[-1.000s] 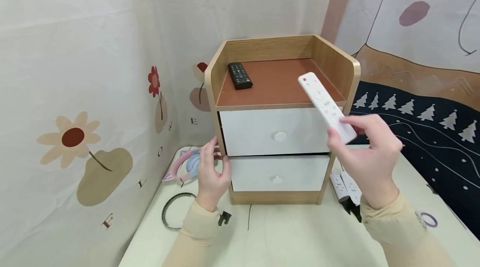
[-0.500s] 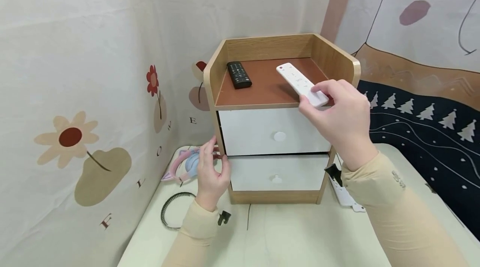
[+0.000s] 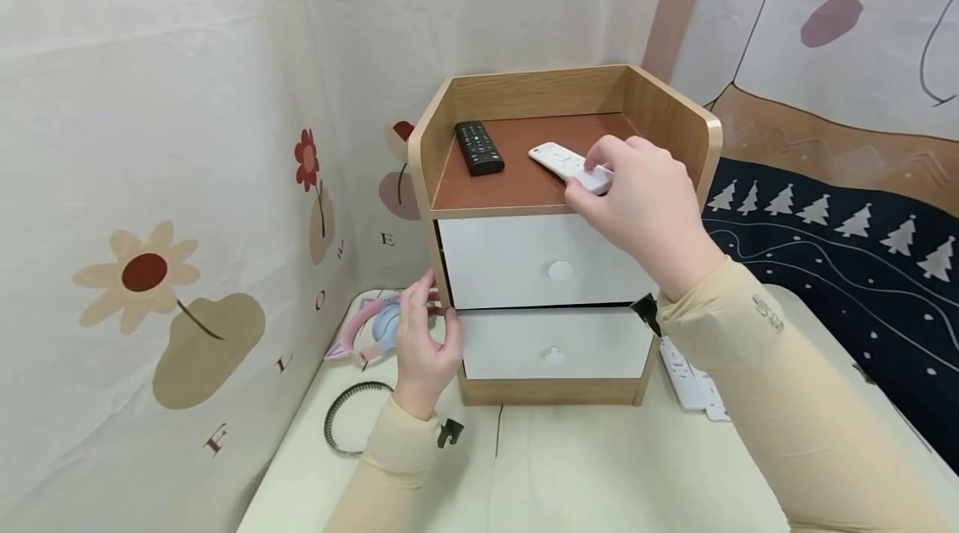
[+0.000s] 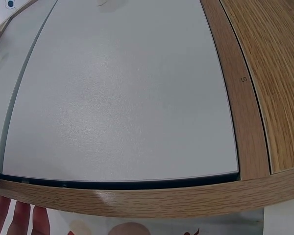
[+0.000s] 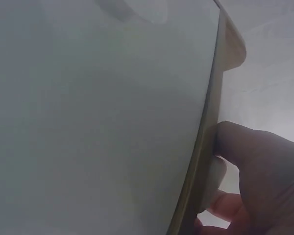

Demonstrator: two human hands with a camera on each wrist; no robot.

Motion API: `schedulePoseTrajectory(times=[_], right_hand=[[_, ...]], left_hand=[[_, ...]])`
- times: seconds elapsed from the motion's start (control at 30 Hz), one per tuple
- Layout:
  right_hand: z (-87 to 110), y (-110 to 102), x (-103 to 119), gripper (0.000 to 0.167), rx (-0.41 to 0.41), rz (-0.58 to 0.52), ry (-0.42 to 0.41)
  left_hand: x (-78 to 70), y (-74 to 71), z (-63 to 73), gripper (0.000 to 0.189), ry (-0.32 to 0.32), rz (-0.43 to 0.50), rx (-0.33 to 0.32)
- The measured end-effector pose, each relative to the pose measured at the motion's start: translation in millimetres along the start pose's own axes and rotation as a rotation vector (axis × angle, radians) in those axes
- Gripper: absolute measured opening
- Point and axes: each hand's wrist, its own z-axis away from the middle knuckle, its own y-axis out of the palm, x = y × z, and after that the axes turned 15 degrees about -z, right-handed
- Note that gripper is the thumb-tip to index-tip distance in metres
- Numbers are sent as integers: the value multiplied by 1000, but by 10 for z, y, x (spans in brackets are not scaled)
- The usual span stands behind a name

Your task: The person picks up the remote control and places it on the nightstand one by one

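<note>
A white remote control (image 3: 558,160) lies low over the brown top shelf (image 3: 517,191) of a small drawer cabinet (image 3: 550,394). Its near end is held between thumb and fingers of my right hand (image 3: 640,196); whether it touches the shelf, I cannot tell. A pale end of the remote (image 5: 215,178) shows beyond the cabinet edge in the right wrist view. To its left, a black remote (image 3: 479,148) rests on the shelf. My left hand (image 3: 424,347) grips the cabinet's left side panel, thumb at the front edge and fingers (image 4: 20,218) along the outside.
The cabinet has an upper white drawer (image 3: 509,262) and a lower one (image 3: 509,346), each with a round knob. Left of it lie cat-ear headphones (image 3: 355,329) and a black coiled band (image 3: 330,420). White power strips (image 3: 685,379) lie at the right. Raised wooden walls border the shelf.
My right hand has carried the white remote leftward and down, from in front of the cabinet to low over the shelf. The left hand and the black remote have stayed put.
</note>
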Motion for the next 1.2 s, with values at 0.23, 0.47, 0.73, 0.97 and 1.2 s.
schedulePoseTrajectory(times=[0.23,0.47,0.73,0.97,1.2], right_hand=[[-336,42,30,30,172,35,42],[-487,125,-11,33,237,47,52],[-538,160,15,33,276,60,55],[-672,253,59,34,314,106,46],[-757,324,68,38,314,130,72]], left_hand=[[-6,7,9,66,-6,-1,-4],[-20,25,39,67,-10,4,5],[-14,20,9,66,-3,8,5],[-12,18,3,67,4,5,2],[-32,24,0,67,-1,10,20]])
